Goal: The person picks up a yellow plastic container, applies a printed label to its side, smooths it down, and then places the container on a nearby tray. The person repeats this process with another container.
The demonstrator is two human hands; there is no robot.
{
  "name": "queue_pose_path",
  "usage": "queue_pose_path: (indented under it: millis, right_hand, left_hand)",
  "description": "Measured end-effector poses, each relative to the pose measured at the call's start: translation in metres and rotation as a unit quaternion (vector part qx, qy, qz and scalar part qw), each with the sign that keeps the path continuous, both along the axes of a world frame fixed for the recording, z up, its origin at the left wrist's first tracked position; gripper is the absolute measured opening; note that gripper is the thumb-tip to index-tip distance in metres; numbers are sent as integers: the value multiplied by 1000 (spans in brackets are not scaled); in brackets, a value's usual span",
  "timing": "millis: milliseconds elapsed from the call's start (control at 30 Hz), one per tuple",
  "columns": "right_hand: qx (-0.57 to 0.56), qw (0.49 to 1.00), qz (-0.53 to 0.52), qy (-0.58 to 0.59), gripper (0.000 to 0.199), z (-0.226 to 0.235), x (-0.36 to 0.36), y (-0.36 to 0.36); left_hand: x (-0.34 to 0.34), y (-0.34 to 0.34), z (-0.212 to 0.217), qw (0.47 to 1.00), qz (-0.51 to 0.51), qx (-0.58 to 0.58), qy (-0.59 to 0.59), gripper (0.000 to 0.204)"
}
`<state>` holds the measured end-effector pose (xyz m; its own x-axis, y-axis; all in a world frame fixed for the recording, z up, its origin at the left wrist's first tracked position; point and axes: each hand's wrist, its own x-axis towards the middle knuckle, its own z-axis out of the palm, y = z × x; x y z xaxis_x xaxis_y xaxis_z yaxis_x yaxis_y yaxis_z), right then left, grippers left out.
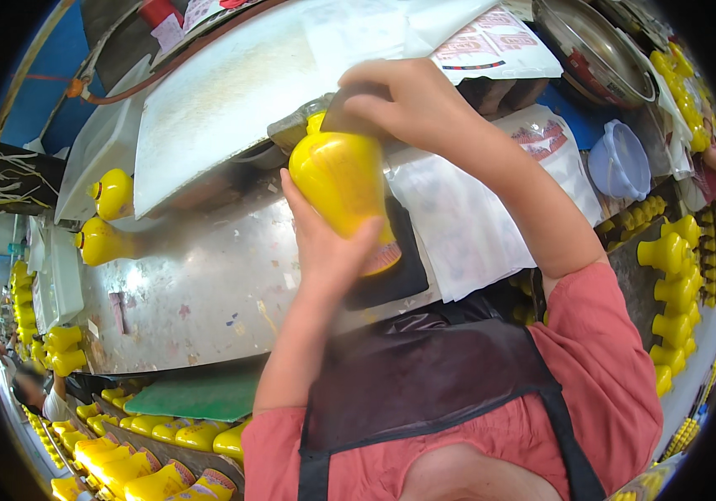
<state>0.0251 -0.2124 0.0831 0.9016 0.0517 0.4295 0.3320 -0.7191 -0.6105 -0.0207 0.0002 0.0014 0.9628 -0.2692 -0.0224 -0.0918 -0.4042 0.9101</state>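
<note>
Head view: yellow bottle (343, 185) held up over the metal table (199, 284), tilted, neck end up toward the white board (232, 100). Left hand (324, 242) cups the lower body from underneath, fingers closed round it. Right hand (404, 104) sits on the neck end, fingers curled shut on the top; can't tell what's under the palm

Bottle looks like glossy moulded plastic, stiff walls, probably light, though whether it's filled I can't tell. Smooth skin, so likely slippery. Best hold by my read is where the left hand already is, round the wide belly, with the narrow neck as second grip. Label (381, 259) near the base, keep thumbs off it

Around: black mat (404, 267) just beneath the bottle, sheets of printed labels (475, 225) to the right, touching the mat. Two more yellow bottles (107, 217) lying at the left end of the table, well apart. Metal bowl (596, 50) and clear plastic tub (621, 159) far right. Rows of finished bottles (675, 284) on the right, crates of bottles (149, 455) lower left

In the way: the board edge hangs close above the neck, tight clearance for the right hand
</note>
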Motion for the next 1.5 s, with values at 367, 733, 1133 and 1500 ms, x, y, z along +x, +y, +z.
queue_pose_path:
  millis: [367,733,1133,1500]
  right_hand:
    - [-128,954,106,-249,16,-66,-108,22]
    - [307,946,-86,-60,13,-74,-107,43]
    - [5,974,-29,-223,17,-66,-122,59]
    - [92,989,48,-107,14,-67,-132,43]
  left_hand:
    - [9,6,-32,960,-81,-267,21,93]
    - [-15,29,-22,971,-203,-118,-41,94]
    - [-34,30,-29,984,-39,-6,-173,109]
    - [-43,29,-17,973,16,73,-217,105]
